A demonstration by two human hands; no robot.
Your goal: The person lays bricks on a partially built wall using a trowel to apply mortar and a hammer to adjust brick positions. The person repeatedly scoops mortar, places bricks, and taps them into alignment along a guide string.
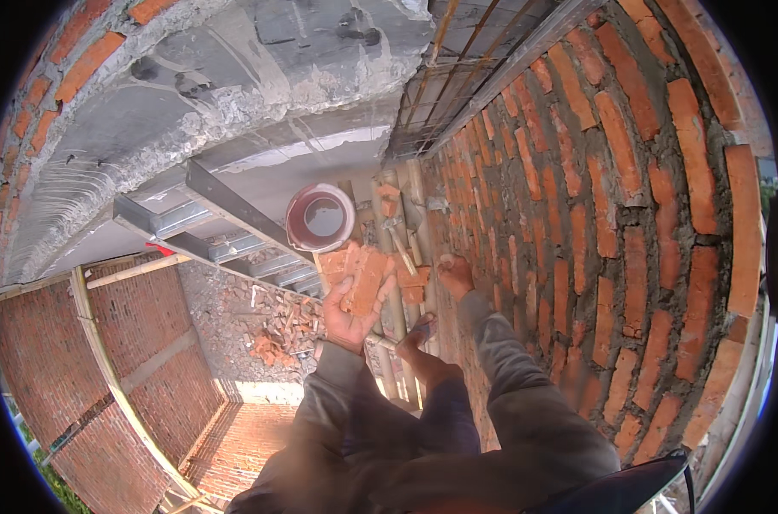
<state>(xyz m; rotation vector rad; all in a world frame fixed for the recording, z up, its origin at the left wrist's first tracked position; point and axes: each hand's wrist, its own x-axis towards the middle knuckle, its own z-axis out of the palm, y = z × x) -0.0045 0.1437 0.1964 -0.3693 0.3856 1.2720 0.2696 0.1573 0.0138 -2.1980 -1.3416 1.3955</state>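
The left hand (349, 319) grips a red brick (370, 276) from below, palm up, digits along both sides; the brick is over the poles (396, 313), between bucket and body. The right hand (455, 276) is curled closed beside the brick wall (569, 231); whether it encloses anything cannot be determined. Just beyond the brick stands a round bucket (297, 224) containing pale greyish liquid. The left forearm is bent close in front of the torso; the right reaches forward along the wall. A metal ladder (235, 224) is left of the bucket. Broken-brick rubble (273, 330) lies below, partly hidden by the ladder. The lower torso is blurred.
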